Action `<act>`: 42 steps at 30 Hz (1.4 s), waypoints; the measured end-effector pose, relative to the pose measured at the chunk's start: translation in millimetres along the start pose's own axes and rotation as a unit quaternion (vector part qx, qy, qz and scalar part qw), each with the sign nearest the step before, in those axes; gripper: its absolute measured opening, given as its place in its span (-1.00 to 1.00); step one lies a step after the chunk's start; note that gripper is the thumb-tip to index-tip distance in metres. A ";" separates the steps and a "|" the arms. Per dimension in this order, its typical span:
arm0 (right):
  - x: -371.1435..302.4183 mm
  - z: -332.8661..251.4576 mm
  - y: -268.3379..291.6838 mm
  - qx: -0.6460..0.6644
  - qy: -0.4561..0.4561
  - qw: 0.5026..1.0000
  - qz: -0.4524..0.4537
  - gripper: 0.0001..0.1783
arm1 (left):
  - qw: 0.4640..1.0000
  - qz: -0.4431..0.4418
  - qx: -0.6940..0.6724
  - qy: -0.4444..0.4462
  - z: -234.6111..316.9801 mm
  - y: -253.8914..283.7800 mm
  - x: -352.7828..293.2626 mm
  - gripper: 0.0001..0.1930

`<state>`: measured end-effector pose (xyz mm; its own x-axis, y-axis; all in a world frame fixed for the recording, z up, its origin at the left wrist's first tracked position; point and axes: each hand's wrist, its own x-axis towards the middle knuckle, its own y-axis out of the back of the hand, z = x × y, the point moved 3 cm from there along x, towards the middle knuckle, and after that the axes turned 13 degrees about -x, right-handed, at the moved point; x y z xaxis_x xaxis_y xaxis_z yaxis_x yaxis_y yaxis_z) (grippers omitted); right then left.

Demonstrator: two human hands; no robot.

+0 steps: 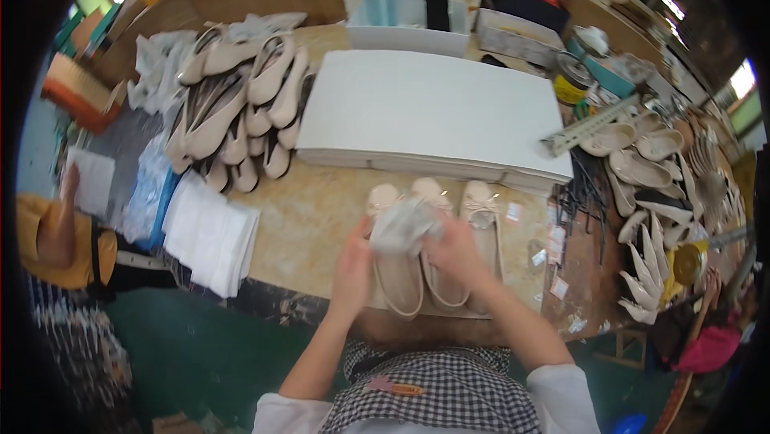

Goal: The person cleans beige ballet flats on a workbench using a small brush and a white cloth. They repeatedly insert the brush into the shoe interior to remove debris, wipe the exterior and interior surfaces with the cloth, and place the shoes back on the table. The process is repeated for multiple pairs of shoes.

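Observation:
Three beige ballet flats with bows lie side by side in front of me, toes pointing away: a left one (399,285), a middle one (446,294) and a right one (481,208). Over the left and middle shoes I hold a wad of crumpled greyish-white paper (403,227), blurred by motion. My left hand (354,261) is closed on its left side. Gripping the wad from the right is my right hand (455,251), above the middle shoe. The wad and the hands cover parts of the two shoes' fronts.
A wide stack of white sheets (433,105) lies behind the shoes. To the left are a pile of beige shoes (233,105) and folded white paper (210,233). At right are thin black rods (584,205) and more shoes (642,173). Other people (60,233) sit at both sides.

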<state>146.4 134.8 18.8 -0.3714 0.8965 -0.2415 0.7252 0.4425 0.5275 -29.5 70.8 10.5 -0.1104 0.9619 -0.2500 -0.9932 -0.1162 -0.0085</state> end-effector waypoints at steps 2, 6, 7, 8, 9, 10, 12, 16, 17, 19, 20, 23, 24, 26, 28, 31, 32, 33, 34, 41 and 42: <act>9.2 -3.0 -1.6 -0.026 0.086 0.996 0.008 -0.46 | 0.944 -0.081 0.296 -0.121 -9.3 -1.9 -23.4 -0.67; 7.2 -18.0 -48.5 -0.381 0.219 0.893 0.094 -0.68 | 0.875 -0.142 0.356 -0.296 -14.2 -39.2 -58.5 -0.67; 12.9 -15.2 -63.0 -0.459 0.230 0.847 0.137 -0.70 | 0.872 -0.141 0.360 -0.301 -15.3 -42.9 -59.8 -0.68; 34.9 -11.5 -64.9 -0.522 0.241 0.807 0.135 -0.66 | 0.866 -0.148 0.364 -0.311 -15.3 -49.6 -59.0 -0.68; 39.1 -13.8 -69.5 -0.523 0.228 0.812 0.128 -0.65 | 0.861 -0.145 0.372 -0.317 -16.3 -50.8 -56.6 -0.69; 42.2 -15.3 -72.4 -0.523 0.214 0.816 0.120 -0.62 | 0.865 -0.143 0.368 -0.308 -18.7 -51.5 -55.9 -0.69; 40.7 -17.6 -65.1 -0.449 0.213 0.864 0.083 -0.56 | 0.877 -0.133 0.361 -0.287 -25.7 -48.7 -55.8 -0.70; 37.7 -23.3 -36.6 -0.394 0.216 0.885 0.124 -0.44 | 0.871 -0.117 0.362 -0.309 -26.1 -44.8 -58.3 -0.71; 45.6 -22.2 -35.1 -0.442 0.204 0.854 0.183 -0.42 | 0.867 -0.117 0.367 -0.318 -26.1 -46.8 -59.7 -0.72; 61.2 -16.2 -37.2 -0.425 0.181 0.867 0.187 -0.37 | 0.858 -0.117 0.380 -0.325 -26.1 -50.2 -60.7 -0.72; 65.8 -12.9 -38.8 -0.418 0.166 0.872 0.192 -0.35 | 0.855 -0.119 0.386 -0.326 -24.7 -50.4 -58.5 -0.73; 70.6 1.0 -40.6 -0.411 0.140 0.875 0.215 -0.34 | 0.854 -0.160 0.413 -0.273 -17.8 -52.9 -54.2 -0.75; 57.9 2.2 -29.0 -0.351 0.174 0.895 0.214 -0.39 | 0.862 -0.153 0.383 -0.294 -23.0 -46.5 -51.4 -0.74; 24.0 -7.0 -2.8 -0.230 0.247 0.917 0.213 -0.48 | 0.845 -0.130 0.392 -0.340 -3.6 -30.1 -52.1 -0.79; -15.6 14.1 48.8 -0.195 0.190 0.934 0.233 -0.67 | 0.874 0.002 0.362 -0.323 -3.3 0.9 -50.0 -0.68; -64.6 128.0 146.6 -0.215 -0.007 0.873 0.438 -0.82 | 0.981 0.080 0.163 -0.071 -32.5 30.6 -30.1 -0.57; -75.6 153.7 172.5 -0.290 -0.057 0.832 0.469 -0.82 | 0.991 0.078 0.108 -0.017 -50.8 35.4 -20.3 -0.55; -85.2 191.0 197.8 -0.326 -0.110 0.799 0.494 -0.80 | 0.996 0.071 0.052 0.035 -60.1 32.0 -13.3 -0.52; -90.8 224.1 218.6 -0.377 -0.196 0.765 0.484 -0.76 | 0.995 0.039 0.080 0.049 -40.1 7.9 -9.1 -0.50; -114.0 270.1 239.2 -0.368 -0.257 0.828 0.335 -0.67 | 0.971 0.040 -0.235 0.019 -49.0 18.4 -16.4 -0.44; -123.7 253.8 229.1 -0.340 -0.236 0.848 0.332 -0.66 | 0.921 0.000 -0.381 0.081 -26.7 -3.1 -27.0 -0.41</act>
<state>505.6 130.5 -37.2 0.3778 0.9227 0.0773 0.1226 -0.1326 0.9836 -22.5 38.5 -8.6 -0.0413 0.9196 -0.3906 -0.6716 -0.3150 -0.6706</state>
